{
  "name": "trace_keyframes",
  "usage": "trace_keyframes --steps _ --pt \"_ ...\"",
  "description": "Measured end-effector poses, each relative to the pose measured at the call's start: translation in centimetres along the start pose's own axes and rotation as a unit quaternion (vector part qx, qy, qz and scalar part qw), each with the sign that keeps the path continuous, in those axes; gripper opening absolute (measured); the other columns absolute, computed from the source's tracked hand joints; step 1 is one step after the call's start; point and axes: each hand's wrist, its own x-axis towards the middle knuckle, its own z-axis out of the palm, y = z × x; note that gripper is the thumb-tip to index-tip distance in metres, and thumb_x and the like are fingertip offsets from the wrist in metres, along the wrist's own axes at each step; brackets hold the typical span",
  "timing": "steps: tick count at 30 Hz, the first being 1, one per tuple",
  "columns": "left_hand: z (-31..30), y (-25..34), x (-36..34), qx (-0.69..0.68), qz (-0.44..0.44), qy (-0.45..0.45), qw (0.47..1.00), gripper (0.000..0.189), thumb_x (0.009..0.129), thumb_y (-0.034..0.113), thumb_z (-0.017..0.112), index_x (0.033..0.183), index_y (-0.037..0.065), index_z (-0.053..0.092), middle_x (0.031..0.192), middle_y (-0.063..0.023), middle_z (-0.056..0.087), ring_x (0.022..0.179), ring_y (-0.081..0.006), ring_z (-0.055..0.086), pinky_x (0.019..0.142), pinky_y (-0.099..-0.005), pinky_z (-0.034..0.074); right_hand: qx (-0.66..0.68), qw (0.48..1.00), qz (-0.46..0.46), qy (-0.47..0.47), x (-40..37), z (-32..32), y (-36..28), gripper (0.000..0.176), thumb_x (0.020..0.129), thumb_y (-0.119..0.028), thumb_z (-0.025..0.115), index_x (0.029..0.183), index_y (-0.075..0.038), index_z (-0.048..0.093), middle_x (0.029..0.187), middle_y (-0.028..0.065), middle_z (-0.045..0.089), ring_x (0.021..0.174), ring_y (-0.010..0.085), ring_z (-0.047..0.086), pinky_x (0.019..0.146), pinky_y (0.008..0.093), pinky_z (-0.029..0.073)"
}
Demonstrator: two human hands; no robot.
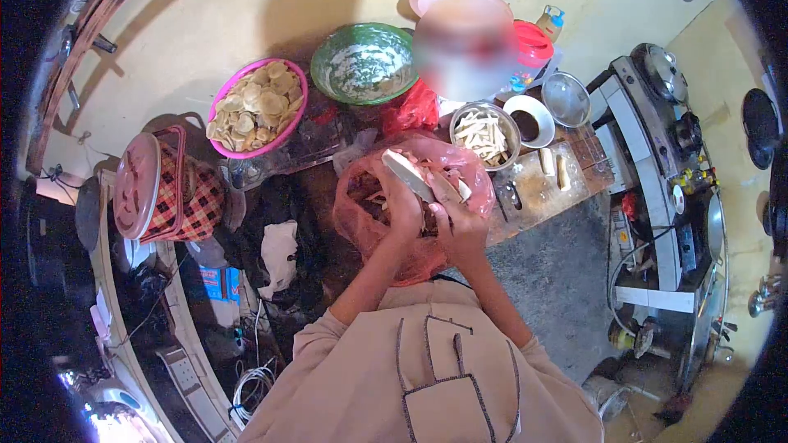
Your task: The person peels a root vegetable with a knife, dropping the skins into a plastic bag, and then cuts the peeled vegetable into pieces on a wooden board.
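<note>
My left hand (402, 209) is closed around a thick, pale root (406, 174), partly peeled and cassava-like, with its white cut side facing up. My right hand (461, 234) is closed at the root's near end, with the fingers pressed against it. Whether a knife is in that hand cannot be made out. Both hands are above an opened pink plastic bag (357, 217) that holds brownish peels or root pieces, including another pale piece (461, 190) beside my right fingers.
A metal bowl of white sticks (483, 135), a white bowl with dark contents (528, 121) and a strainer (566, 98) stand right of the bag. Two pale pieces lie on a wooden board (533, 197). Behind are a green basin (364, 63) and a pink basket of round slices (257, 107).
</note>
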Motion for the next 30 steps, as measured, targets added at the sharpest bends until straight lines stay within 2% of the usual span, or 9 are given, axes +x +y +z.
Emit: trace_keyframes --steps 3,6,11,17,20,22,24,26,30 --pt "0.2 -0.5 0.1 0.056 0.029 0.042 0.997 0.028 0.093 0.036 0.03 0.098 0.009 0.037 0.083 -0.0046 0.046 0.067 -0.0114 0.047 0.057 -0.0235 0.043 0.035 0.999 -0.002 0.009 0.0 0.7 0.9 0.028 0.084 -0.019 0.051 0.11 -0.012 0.057 0.071 0.0153 0.06 0.055 0.0259 0.059 0.051 0.0349 0.045" --pt "0.2 0.0 0.1 0.085 0.024 0.03 0.996 0.023 0.094 0.03 0.029 0.101 0.008 0.033 0.081 -0.0046 0.046 0.061 -0.0111 0.046 0.054 -0.0238 0.042 0.085 0.992 0.077 -0.05 -0.7 1.8 2.6 0.028 0.087 -0.019 0.048 0.11 -0.007 0.056 0.063 0.0075 0.059 0.051 0.0179 0.054 0.048 0.03 0.042" --pt "-0.1 0.5 0.8 0.206 0.014 0.008 0.979 0.027 0.094 0.034 0.027 0.096 0.008 0.037 0.072 -0.0034 0.044 0.053 -0.0106 0.043 0.05 -0.0242 0.041 0.287 0.899 0.284 -0.168 0.4 2.9 5.4 0.035 0.089 -0.027 0.043 0.11 -0.001 0.052 0.088 0.0122 0.062 0.077 0.0221 0.059 0.068 0.033 0.043" --pt "-0.7 -0.6 2.0 0.157 -0.032 0.021 0.987 0.04 0.091 0.047 0.026 0.101 0.011 0.041 0.076 -0.002 0.046 0.064 -0.0114 0.048 0.057 -0.0243 0.042 0.254 0.938 0.134 -0.194 2.1 0.6 3.8 0.039 0.089 -0.026 0.04 0.124 -0.007 0.042 0.12 0.0163 0.048 0.106 0.0268 0.05 0.092 0.0332 0.036" --pt "-2.0 -2.9 2.5 0.134 0.011 0.044 0.99 0.048 0.089 0.053 0.025 0.103 0.01 0.043 0.079 -0.0026 0.048 0.066 -0.0133 0.05 0.061 -0.0258 0.043 0.14 0.985 -0.004 -0.105 2.5 1.2 3.8 0.037 0.089 -0.021 0.044 0.124 -0.011 0.044 0.1 0.0074 0.057 0.077 0.0159 0.053 0.07 0.0271 0.041" --pt "-1.2 -2.0 2.4 0.058 -0.036 0.048 0.997 0.054 0.086 0.057 0.025 0.103 0.01 0.044 0.082 -0.0025 0.049 0.07 -0.0145 0.05 0.065 -0.0272 0.043 0.075 0.994 -0.068 -0.051 2.7 1.4 3.8 0.036 0.087 -0.017 0.047 0.123 -0.013 0.047 0.093 0.0047 0.062 0.063 0.0127 0.057 0.061 0.0256 0.045" --pt "0.1 -0.9 1.9 0.039 -0.065 0.068 0.995 0.059 0.085 0.061 0.022 0.104 0.009 0.045 0.084 -0.0026 0.049 0.073 -0.0147 0.05 0.068 -0.0272 0.043 0.045 0.996 -0.066 -0.04 2.8 1.0 3.4 0.036 0.085 -0.016 0.051 0.121 -0.014 0.049 0.103 0.0083 0.061 0.068 0.0182 0.061 0.066 0.0291 0.047" --pt "1.6 0.1 1.2 0.078 -0.074 0.105 0.989 0.063 0.084 0.062 0.017 0.104 0.009 0.044 0.085 -0.0027 0.049 0.075 -0.0139 0.048 0.07 -0.0256 0.041 0.022 0.996 -0.088 -0.018 3.3 0.4 2.7 0.035 0.083 -0.015 0.052 0.118 -0.015 0.052 0.099 0.0087 0.062 0.066 0.0205 0.061 0.066 0.0302 0.047" --pt "0.1 -1.1 1.6 0.089 -0.051 0.082 0.991 0.066 0.081 0.067 0.024 0.103 0.009 0.046 0.084 -0.0014 0.049 0.076 -0.016 0.049 0.07 -0.0285 0.041 0.064 0.995 -0.066 -0.029 3.1 0.6 3.0 0.032 0.083 -0.016 0.053 0.115 -0.016 0.055 0.094 0.0089 0.063 0.064 0.0215 0.061 0.066 0.0311 0.047"
